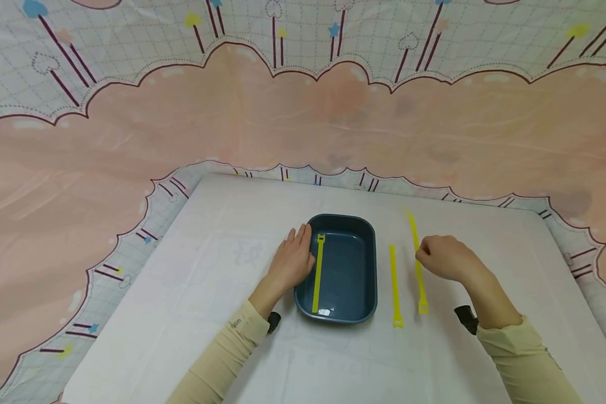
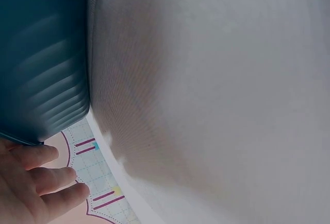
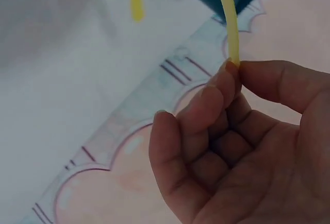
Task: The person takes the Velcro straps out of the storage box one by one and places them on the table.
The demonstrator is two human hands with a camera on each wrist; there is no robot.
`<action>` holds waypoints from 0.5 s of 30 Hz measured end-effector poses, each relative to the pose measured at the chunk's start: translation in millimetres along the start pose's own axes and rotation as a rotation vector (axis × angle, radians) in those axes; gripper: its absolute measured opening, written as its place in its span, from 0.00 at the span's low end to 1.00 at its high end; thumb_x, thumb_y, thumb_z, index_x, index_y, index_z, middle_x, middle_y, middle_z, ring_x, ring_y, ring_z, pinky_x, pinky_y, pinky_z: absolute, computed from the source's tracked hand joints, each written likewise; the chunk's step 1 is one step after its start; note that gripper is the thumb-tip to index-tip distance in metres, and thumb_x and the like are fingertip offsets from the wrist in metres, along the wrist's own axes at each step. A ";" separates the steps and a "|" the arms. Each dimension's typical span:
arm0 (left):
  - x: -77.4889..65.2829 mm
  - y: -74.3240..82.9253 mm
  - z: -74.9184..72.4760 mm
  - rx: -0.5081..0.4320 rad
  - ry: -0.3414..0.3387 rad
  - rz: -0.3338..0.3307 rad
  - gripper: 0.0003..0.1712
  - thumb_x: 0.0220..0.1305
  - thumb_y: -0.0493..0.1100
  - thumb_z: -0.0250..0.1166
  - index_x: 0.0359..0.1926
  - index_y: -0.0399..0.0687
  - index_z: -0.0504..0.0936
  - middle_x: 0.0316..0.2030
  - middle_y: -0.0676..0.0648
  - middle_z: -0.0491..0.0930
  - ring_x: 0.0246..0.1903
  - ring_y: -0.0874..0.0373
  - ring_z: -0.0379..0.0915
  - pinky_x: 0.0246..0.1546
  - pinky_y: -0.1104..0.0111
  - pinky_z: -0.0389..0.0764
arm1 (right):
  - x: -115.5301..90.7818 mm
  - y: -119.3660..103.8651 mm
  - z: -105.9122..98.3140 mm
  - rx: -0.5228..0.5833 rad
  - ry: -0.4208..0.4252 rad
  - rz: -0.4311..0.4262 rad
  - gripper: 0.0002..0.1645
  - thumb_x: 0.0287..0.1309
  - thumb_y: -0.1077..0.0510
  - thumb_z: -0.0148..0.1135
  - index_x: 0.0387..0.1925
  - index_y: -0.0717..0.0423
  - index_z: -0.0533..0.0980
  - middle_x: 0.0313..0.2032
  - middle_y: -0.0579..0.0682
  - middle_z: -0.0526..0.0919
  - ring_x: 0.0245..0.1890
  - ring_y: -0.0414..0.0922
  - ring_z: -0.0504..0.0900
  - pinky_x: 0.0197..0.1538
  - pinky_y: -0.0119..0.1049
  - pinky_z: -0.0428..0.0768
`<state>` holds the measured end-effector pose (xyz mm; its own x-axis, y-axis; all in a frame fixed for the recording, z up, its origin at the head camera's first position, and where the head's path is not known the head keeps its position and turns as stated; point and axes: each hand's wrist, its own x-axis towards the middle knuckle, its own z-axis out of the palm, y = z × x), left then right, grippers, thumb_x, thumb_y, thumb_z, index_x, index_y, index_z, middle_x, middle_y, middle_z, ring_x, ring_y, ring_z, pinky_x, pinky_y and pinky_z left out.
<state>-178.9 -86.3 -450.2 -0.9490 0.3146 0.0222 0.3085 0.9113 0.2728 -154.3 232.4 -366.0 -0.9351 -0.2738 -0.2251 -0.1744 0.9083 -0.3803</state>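
My left hand [image 1: 292, 261] rests on the left rim of a dark blue rectangular tub [image 1: 350, 269], its fingers fairly straight. In the left wrist view, the fingertips [image 2: 64, 180] stick out beside the tub's ribbed wall [image 2: 56, 80]. Inside the tub a yellow strap with a slotted end, like a cable strap [image 1: 318, 275], lies along the left side. To the right of the tub, my right hand [image 1: 446, 258] pinches another yellow strap [image 1: 421, 286] between thumb and fingertips, seen close in the right wrist view [image 3: 231, 23]. Between them a third yellow strap [image 1: 395, 283] lies on the table.
The white tabletop [image 1: 182, 336] carries the tub and the loose strap. A patterned peach and white cloth [image 1: 303, 123] hangs behind the table and shows along its sides. Black wrist camera mounts [image 1: 466, 320] sit at both wrists.
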 end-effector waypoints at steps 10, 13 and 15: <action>-0.3 -1.0 1.3 0.003 -0.002 -0.003 0.36 0.71 0.42 0.53 0.74 0.34 0.53 0.72 0.36 0.56 0.71 0.38 0.51 0.66 0.48 0.61 | 15.9 34.0 42.4 0.050 -0.183 0.071 0.12 0.60 0.60 0.52 0.31 0.65 0.77 0.26 0.50 0.74 0.27 0.46 0.71 0.30 0.37 0.69; -0.1 -0.3 0.7 -0.002 0.001 -0.002 0.36 0.71 0.42 0.53 0.74 0.34 0.53 0.73 0.36 0.55 0.71 0.38 0.51 0.66 0.48 0.61 | 20.2 37.6 49.7 0.042 -0.199 0.110 0.12 0.60 0.60 0.53 0.32 0.66 0.78 0.27 0.51 0.75 0.27 0.47 0.71 0.31 0.38 0.70; 0.0 0.0 0.4 -0.002 0.003 -0.002 0.36 0.71 0.42 0.53 0.74 0.34 0.53 0.73 0.36 0.56 0.71 0.38 0.51 0.66 0.48 0.61 | 22.2 38.7 51.8 0.040 -0.204 0.129 0.12 0.60 0.60 0.53 0.33 0.67 0.78 0.26 0.51 0.75 0.27 0.47 0.71 0.31 0.38 0.70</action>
<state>-178.9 -86.2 -450.6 -0.9498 0.3118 0.0240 0.3061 0.9114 0.2751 -165.8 245.1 -432.2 -0.8662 -0.2185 -0.4493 -0.0416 0.9278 -0.3708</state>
